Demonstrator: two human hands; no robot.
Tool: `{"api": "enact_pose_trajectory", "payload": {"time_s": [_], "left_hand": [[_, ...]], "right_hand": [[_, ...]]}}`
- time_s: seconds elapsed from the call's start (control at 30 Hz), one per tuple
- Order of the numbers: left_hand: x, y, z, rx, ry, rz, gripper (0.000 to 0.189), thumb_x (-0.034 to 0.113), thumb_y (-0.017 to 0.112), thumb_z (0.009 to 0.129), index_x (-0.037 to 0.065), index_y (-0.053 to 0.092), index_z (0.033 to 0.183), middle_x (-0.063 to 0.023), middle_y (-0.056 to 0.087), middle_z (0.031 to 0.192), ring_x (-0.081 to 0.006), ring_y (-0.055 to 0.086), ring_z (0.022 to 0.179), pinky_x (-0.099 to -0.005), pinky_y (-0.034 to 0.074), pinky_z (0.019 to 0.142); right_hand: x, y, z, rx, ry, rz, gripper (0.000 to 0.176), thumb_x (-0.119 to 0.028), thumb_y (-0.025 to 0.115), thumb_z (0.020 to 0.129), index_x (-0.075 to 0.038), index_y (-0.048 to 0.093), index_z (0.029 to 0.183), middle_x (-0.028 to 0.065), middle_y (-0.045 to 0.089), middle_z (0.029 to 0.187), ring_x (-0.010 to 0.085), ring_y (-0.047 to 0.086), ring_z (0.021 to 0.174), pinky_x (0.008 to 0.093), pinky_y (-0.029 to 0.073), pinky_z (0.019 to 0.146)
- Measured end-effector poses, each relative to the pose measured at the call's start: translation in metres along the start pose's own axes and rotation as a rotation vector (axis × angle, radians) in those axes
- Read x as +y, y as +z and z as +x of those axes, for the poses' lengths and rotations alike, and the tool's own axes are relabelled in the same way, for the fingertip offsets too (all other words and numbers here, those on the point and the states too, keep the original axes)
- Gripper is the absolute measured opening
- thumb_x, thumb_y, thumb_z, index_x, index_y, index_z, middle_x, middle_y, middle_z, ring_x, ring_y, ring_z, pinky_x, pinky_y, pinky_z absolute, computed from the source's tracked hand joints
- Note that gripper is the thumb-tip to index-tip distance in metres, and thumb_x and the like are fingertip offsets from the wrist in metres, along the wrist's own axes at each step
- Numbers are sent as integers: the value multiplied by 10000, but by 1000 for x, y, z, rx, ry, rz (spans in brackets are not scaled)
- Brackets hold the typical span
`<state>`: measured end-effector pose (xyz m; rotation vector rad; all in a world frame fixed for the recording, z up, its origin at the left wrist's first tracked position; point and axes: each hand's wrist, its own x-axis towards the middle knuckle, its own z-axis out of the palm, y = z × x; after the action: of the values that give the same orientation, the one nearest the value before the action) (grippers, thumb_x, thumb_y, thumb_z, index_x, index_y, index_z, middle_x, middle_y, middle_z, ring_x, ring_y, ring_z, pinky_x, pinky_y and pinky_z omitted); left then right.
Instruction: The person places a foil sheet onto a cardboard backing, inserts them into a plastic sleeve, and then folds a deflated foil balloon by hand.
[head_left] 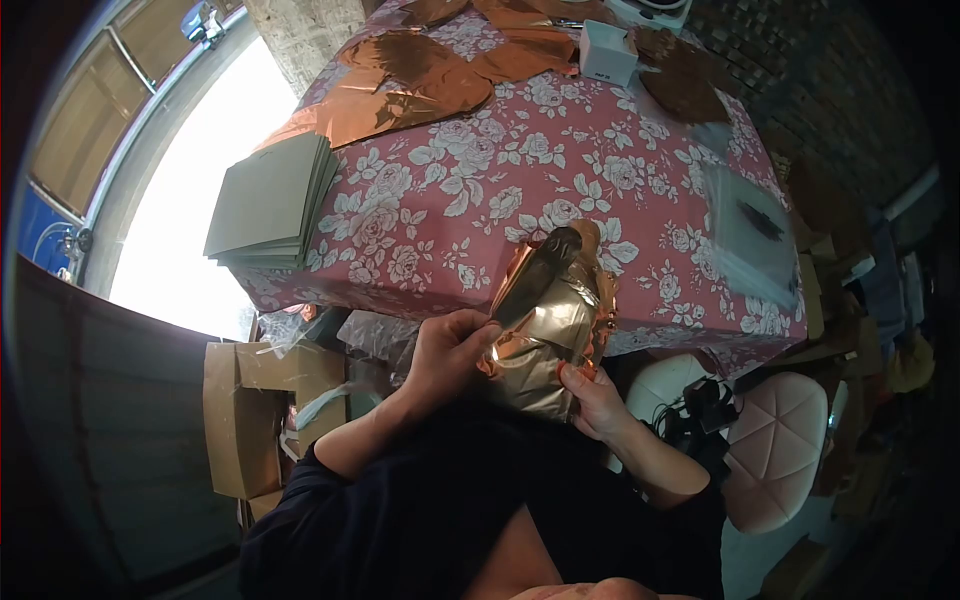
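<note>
In front of me, at the near edge of the table, is a bundle of shiny copper-coloured foil, crinkled along its sides. A dark brown flat piece and a lighter brown end show at its top; I cannot make out what they are. My left hand is closed on the foil's left edge, thumb against fingers. Lower on the right side, my right hand pinches the foil with its thumb on top. The bundle's lower end lies close to my dark clothing.
A pink floral cloth covers the table. On it are a stack of grey-green cards, copper foil sheets, a white box, brown pieces and clear plastic bags. A cardboard box and pale chair stand below.
</note>
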<state>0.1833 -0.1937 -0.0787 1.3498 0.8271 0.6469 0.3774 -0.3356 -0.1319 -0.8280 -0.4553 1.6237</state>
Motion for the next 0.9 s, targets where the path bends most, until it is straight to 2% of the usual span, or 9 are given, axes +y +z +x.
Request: {"api": "enact_pose_trajectory", "payload": {"time_s": [0.03,0.1,0.33,0.53,0.6,0.73,0.83,0.9], "left_hand": [[-1,1,0,-1,0,0,112,72,650,910,-37,675,922,-1,663,763,-39,574,675,-199,462,605],[-2,3,0,40,-14,-17,124,64,658,903,-45,688,953,-13,682,799,-38,584,686,-197,475,618],[2,9,-2,75,-9,-76,151,64,667,898,-48,701,994,-19,690,816,-38,587,685,-201,479,606],[-1,10,-2,102,76,-91,86,32,648,905,-22,623,967,7,638,741,-24,549,627,-190,443,561],[-2,9,-2,66,24,-114,113,22,643,905,3,562,982,18,600,714,-19,522,603,-189,427,546],[1,13,-7,99,-28,-139,157,31,656,899,2,551,1012,21,588,705,-22,514,602,-186,420,544],[-4,14,-6,126,3,-125,202,46,657,901,-8,543,1059,4,617,734,-30,543,630,-187,440,564],[-1,16,-8,88,-53,-272,168,62,648,907,-19,571,1033,-18,651,763,-38,573,660,-190,462,589]], "right_hand": [[3,-4,1,1,-1,1,263,-221,539,1005,-69,576,1217,14,620,1145,112,583,1055,311,481,929],[7,-8,3,-4,-27,-8,367,-237,561,987,-45,510,1296,80,617,1208,183,610,1107,371,510,957],[7,-6,3,-3,-24,29,362,-237,561,988,-69,510,1303,66,617,1201,181,609,1103,376,505,965],[-1,7,-1,-28,-36,18,375,-236,565,983,-67,507,1312,67,609,1222,186,601,1119,378,495,982],[-4,10,-3,-34,-15,26,380,-230,567,981,-56,504,1313,70,606,1228,191,598,1128,380,489,991],[-4,14,-6,-12,-22,45,372,-218,560,984,-49,504,1311,74,605,1233,195,594,1138,381,485,998],[0,8,-10,16,-9,40,357,-200,549,989,-50,503,1310,72,608,1223,188,599,1125,380,490,987],[1,6,-11,27,-38,-9,344,-181,534,995,-51,500,1311,69,614,1208,179,606,1101,374,499,969]]}}
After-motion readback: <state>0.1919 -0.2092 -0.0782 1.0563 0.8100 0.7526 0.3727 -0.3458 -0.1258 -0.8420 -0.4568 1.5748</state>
